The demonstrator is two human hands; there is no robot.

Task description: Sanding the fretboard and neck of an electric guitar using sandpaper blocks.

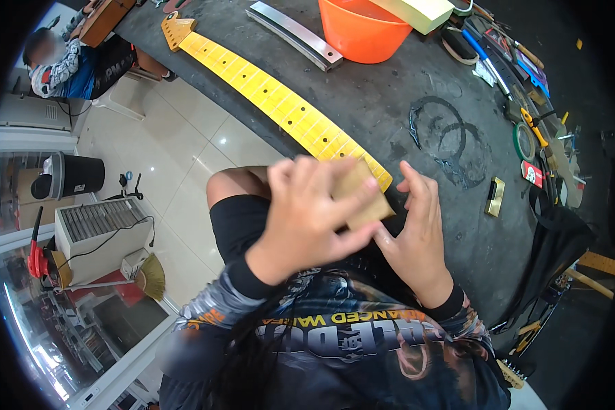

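Now the nearer left hand (304, 215) pinches a flat tan sheet (357, 186) by the long yellow guitar neck (269, 95) running away far-left, the right hand (418, 239) half-spread.

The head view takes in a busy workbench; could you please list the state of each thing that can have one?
Guitar neck, lying frets up, near end partly covered
Left hand, closed on the tan pad
Tan pad, held in that grip at the neck's near end
Right hand, open, fingers slightly curved
Orange tub, upright, inside not visible
Workbench, dark, marked with rings
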